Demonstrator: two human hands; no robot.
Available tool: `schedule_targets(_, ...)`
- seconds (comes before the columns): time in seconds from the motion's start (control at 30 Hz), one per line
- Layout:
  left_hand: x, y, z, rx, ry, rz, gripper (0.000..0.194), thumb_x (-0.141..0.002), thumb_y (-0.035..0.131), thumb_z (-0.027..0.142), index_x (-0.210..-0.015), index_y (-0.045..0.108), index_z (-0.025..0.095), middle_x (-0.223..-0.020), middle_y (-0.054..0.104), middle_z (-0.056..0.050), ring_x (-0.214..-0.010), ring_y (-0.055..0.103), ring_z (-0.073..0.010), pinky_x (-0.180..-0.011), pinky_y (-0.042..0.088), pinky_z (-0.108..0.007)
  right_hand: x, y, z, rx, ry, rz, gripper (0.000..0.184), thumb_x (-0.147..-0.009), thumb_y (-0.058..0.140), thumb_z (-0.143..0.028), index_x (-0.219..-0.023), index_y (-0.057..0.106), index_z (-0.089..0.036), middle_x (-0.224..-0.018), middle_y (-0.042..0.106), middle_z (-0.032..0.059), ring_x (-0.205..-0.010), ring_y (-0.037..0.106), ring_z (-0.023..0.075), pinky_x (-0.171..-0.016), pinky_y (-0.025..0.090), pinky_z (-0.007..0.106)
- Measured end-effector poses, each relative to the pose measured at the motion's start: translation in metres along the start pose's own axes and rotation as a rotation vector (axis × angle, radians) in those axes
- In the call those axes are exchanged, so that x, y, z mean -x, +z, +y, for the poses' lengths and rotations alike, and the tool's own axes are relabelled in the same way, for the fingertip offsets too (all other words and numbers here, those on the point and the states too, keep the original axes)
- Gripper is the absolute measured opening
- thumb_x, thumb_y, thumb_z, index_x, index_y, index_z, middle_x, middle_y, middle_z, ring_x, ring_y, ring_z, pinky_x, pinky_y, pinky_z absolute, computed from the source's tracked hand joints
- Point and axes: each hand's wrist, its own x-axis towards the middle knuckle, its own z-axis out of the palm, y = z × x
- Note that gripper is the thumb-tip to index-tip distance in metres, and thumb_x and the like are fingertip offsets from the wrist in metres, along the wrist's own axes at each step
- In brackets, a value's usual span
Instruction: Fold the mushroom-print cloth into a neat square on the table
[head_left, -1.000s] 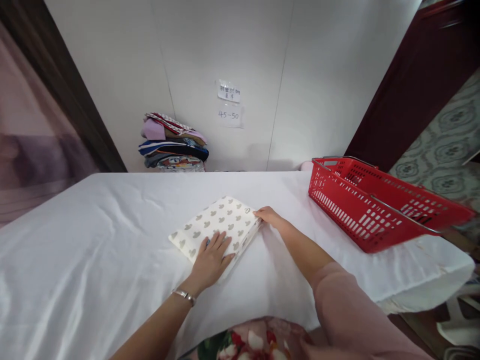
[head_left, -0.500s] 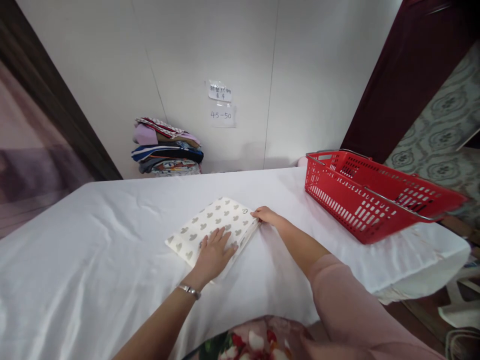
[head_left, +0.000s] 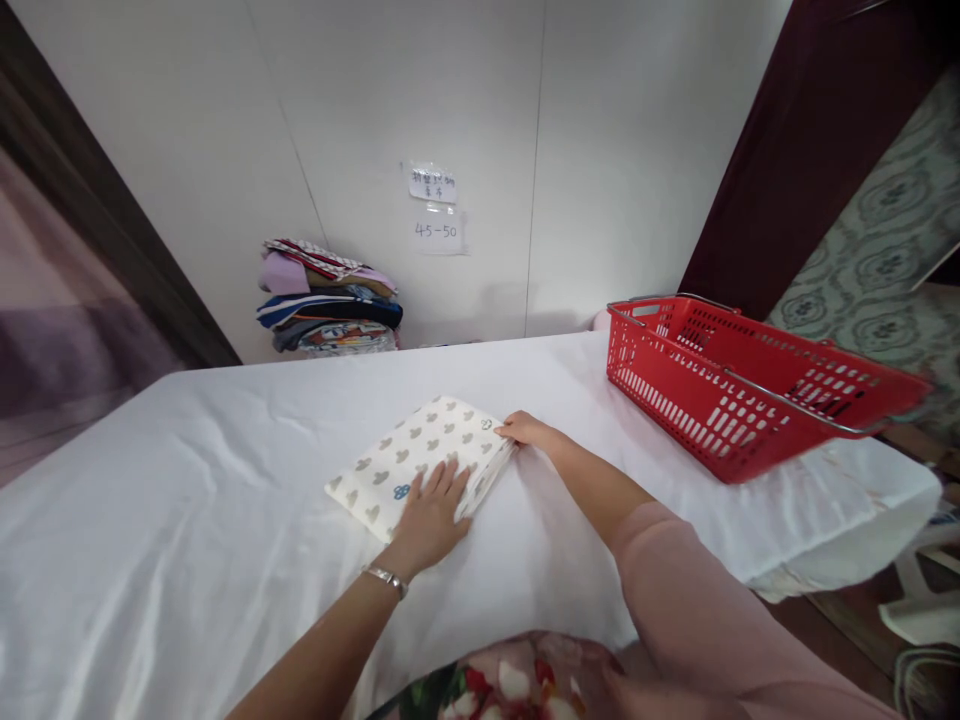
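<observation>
A folded white cloth (head_left: 412, 445) with a grey print and one small blue motif lies at an angle on the white-covered table (head_left: 225, 560). Flat on its near edge rests my left hand (head_left: 433, 515), fingers spread, with a silver bracelet at the wrist. My right hand (head_left: 523, 428) pinches the cloth's right corner between thumb and fingers. Several folded layers show along the edge between the two hands. What garment or linen the cloth is, I cannot tell.
A red plastic basket (head_left: 667, 390) with metal handles stands at the table's right end. Beyond the far edge, at the left, is a stack of folded fabrics (head_left: 330, 300) against the wall. Handwritten paper labels (head_left: 437, 232) are stuck on the wall.
My left hand has slid slightly towards me and to the right, uncovering the blue motif on the cloth. My right hand keeps its pinch on the corner. The view has shifted a little.
</observation>
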Motion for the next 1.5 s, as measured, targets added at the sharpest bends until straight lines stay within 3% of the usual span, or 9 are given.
schedule_targets(0.17, 0.029, -0.008, -0.029, 0.007, 0.116, -0.051, 0.067, -0.077, 0.046, 0.020, -0.140, 0.027, 0.031, -0.149, 0.022, -0.001, -0.137, 0.019, -0.0263, -0.107, 0.018, -0.052, 0.036, 0.012, 0.015, 0.022, 0.011, -0.113, 0.019, -0.073, 0.066, -0.029, -0.062, 0.058, -0.015, -0.043, 0.054, -0.0016, -0.040, 0.053, 0.0110, -0.045, 0.044, 0.021)
schedule_targets(0.3, 0.043, -0.019, -0.047, 0.105, 0.205, -0.098, 0.062, -0.082, 0.048, 0.032, -0.140, 0.026, 0.035, -0.149, 0.023, 0.000, -0.136, 0.021, -0.0263, -0.106, 0.023, -0.050, 0.053, 0.014, 0.028, 0.028, -0.001, -0.224, 0.024, -0.072, 0.066, -0.035, -0.061, 0.058, -0.015, -0.045, 0.057, 0.0009, -0.042, 0.054, 0.0125, -0.044, 0.045, 0.022)
schedule_targets(0.5, 0.015, -0.016, -0.028, 0.136, -0.015, 0.061, 0.057, -0.088, 0.033, 0.054, -0.136, 0.039, 0.023, -0.147, 0.027, -0.010, -0.135, 0.023, -0.0283, -0.106, 0.024, -0.053, 0.015, 0.013, 0.003, -0.113, -0.028, -0.104, 0.031, -0.073, 0.064, -0.046, -0.082, 0.066, -0.016, -0.070, 0.067, 0.0035, -0.056, 0.059, 0.0122, -0.051, 0.046, 0.021)
schedule_targets(0.8, 0.011, 0.014, -0.005, 0.032, 0.047, 0.108, 0.061, -0.088, 0.028, 0.058, -0.139, 0.033, 0.024, -0.147, 0.028, -0.009, -0.136, 0.021, -0.0294, -0.108, 0.016, -0.056, -0.048, 0.039, -0.046, 0.011, 0.022, 0.094, 0.040, -0.077, 0.057, -0.051, -0.076, 0.065, -0.011, -0.073, 0.067, 0.0110, -0.066, 0.064, 0.0202, -0.057, 0.045, 0.026)
schedule_targets(0.97, 0.012, 0.014, -0.007, 0.025, 0.055, 0.123, 0.061, -0.089, 0.026, 0.058, -0.140, 0.030, 0.025, -0.147, 0.027, -0.008, -0.136, 0.020, -0.0285, -0.109, 0.015, -0.055, -0.062, 0.047, -0.047, 0.161, -0.040, 0.158, 0.033, -0.078, 0.059, -0.045, -0.066, 0.063, -0.014, -0.076, 0.067, 0.0112, -0.079, 0.064, 0.0223, -0.066, 0.045, 0.027)
schedule_targets(1.13, 0.013, 0.016, -0.006, 0.022, 0.054, 0.118, 0.062, -0.089, 0.026, 0.058, -0.140, 0.030, 0.024, -0.147, 0.027, -0.009, -0.136, 0.020, -0.0288, -0.109, 0.015, -0.055, -0.058, 0.050, -0.037, 0.294, -0.130, 0.208, 0.035, -0.086, 0.046, -0.043, -0.075, 0.064, -0.016, -0.091, 0.067, 0.0112, -0.094, 0.061, 0.0210, -0.077, 0.044, 0.026)
schedule_targets(1.27, 0.013, 0.016, -0.006, 0.051, 0.055, 0.120, 0.063, -0.088, 0.025, 0.059, -0.140, 0.030, 0.025, -0.147, 0.027, -0.008, -0.136, 0.021, -0.0286, -0.108, 0.015, -0.055, -0.052, 0.052, -0.045, 0.391, -0.176, 0.242, 0.034, -0.088, 0.043, -0.039, -0.105, 0.061, -0.016, -0.109, 0.062, 0.0142, -0.108, 0.054, 0.0231, -0.087, 0.040, 0.031)
schedule_targets(1.37, 0.013, 0.015, -0.005, 0.066, 0.049, 0.115, 0.063, -0.088, 0.025, 0.059, -0.140, 0.031, 0.024, -0.147, 0.026, -0.009, -0.136, 0.019, -0.0286, -0.109, 0.014, -0.055, -0.043, 0.058, -0.052, 0.446, -0.298, 0.269, 0.047, -0.088, 0.042, -0.035, -0.132, 0.041, -0.017, -0.135, 0.044, 0.0138, -0.128, 0.035, 0.0230, -0.101, 0.028, 0.035)
schedule_targets(1.5, 0.015, 0.010, 0.000, 0.081, 0.037, 0.081, 0.064, -0.088, 0.023, 0.060, -0.140, 0.031, 0.023, -0.147, 0.026, -0.009, -0.137, 0.018, -0.0282, -0.109, 0.012, -0.055, -0.031, 0.071, -0.044, 0.589, -0.513, 0.146, 0.055, -0.089, 0.039, -0.042, -0.138, 0.031, -0.018, -0.147, 0.028, 0.0091, -0.136, 0.017, 0.0214, -0.107, 0.018, 0.037)
